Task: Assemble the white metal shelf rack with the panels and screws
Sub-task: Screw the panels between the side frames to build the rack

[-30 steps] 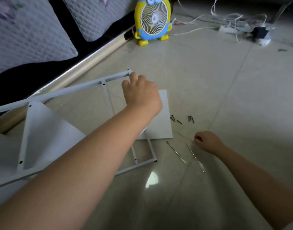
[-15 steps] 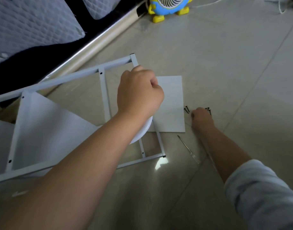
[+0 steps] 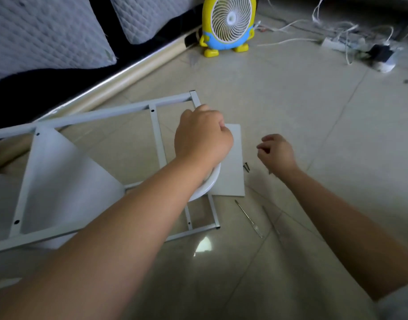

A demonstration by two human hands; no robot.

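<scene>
The white metal rack frame (image 3: pixel 156 139) lies flat on the tiled floor. My left hand (image 3: pixel 202 137) grips its right end bar from above. One white panel (image 3: pixel 59 181) sits slanted in the frame's left bay. A loose white panel (image 3: pixel 234 162) lies flat on the floor just right of my left hand. A few dark screws (image 3: pixel 246 167) lie beside that panel. My right hand (image 3: pixel 277 153) hovers above them with thumb and fingertips pinched together; it seems to hold a screw, too small to make out.
Two thin metal tools (image 3: pixel 249 218) lie on the floor below the loose panel. A white round object (image 3: pixel 210 184) shows under my left wrist. A yellow-and-blue fan (image 3: pixel 229 21) stands at the back, cables and a power strip (image 3: pixel 332 43) at the far right, bedding (image 3: pixel 48 31) on the left.
My right hand reached forward from the tools to the screws, then lifted off them with pinched fingers. My left hand stayed on the frame's end bar.
</scene>
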